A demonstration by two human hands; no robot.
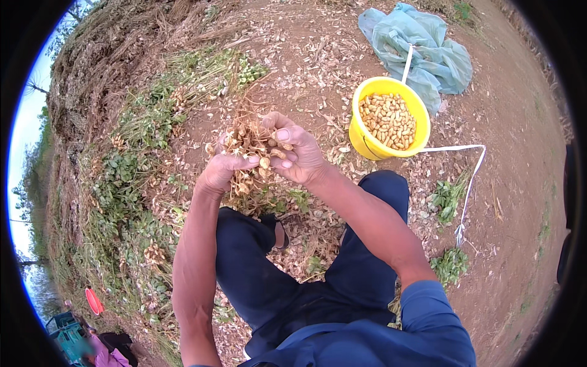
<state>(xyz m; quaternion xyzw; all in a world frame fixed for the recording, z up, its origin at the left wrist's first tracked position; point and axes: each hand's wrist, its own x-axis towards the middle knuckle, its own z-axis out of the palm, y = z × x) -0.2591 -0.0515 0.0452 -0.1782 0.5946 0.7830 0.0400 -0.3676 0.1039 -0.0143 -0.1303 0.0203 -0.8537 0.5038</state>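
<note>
A clump of peanut plant roots (244, 137) with pale pods is held up in front of my knees. My left hand (221, 171) is closed on its lower left side, the thumb pointing across toward the pods. From the right, my right hand (301, 151) curls around several peanut pods (278, 153) at the clump's edge, thumb and fingers bent over them. Whether those pods are still attached I cannot tell. To the right of my hands stands a yellow bucket (365, 144), with many loose peanuts (388, 121) in it.
A pale green plastic sheet (422, 46) lies crumpled behind the bucket. A white strap (474, 177) trails from the bucket along the soil. Pulled peanut plants (122, 183) are heaped on the left. At far lower left are a person in pink (110, 353) and a red basin (93, 301).
</note>
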